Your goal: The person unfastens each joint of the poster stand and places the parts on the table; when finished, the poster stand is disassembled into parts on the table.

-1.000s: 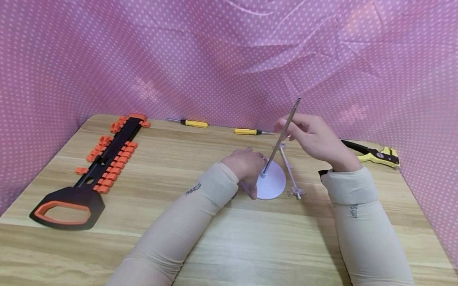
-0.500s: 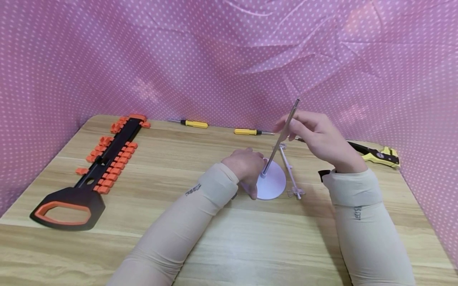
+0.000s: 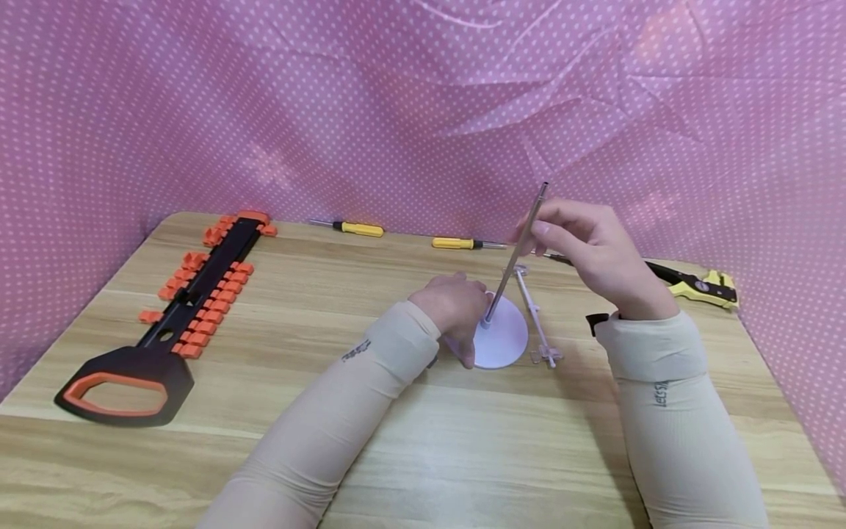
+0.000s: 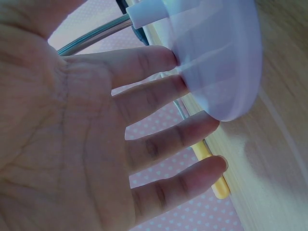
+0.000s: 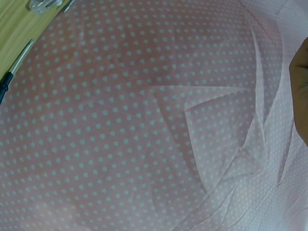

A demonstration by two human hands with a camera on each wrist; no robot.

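Observation:
A slim metal rod (image 3: 522, 241) rises, tilted to the right, from the short socket of a round white base (image 3: 504, 344) on the table. My right hand (image 3: 595, 253) pinches the rod below its top between thumb and fingers; in the right wrist view only part of the hand (image 5: 301, 91) shows at the right edge. My left hand (image 3: 456, 308) rests on the left side of the base. In the left wrist view its fingers (image 4: 149, 101) are spread and nearly straight, with fingertips touching the white disc (image 4: 226, 62). A thin white bar (image 3: 534, 312) with clear end clips lies just right of the base.
Two yellow-handled screwdrivers (image 3: 362, 229) (image 3: 452, 243) lie along the back edge. A yellow-and-black pliers-like tool (image 3: 710, 288) sits back right, partly behind the right hand. On the left lies a black rack (image 3: 132, 360) with orange clips. Pink dotted cloth (image 3: 370, 110) hangs behind.
My right hand has shifted slightly rightward and its fingers have changed position on the rod. The rod's top has tipped slightly left. My left hand and the base stay in place.

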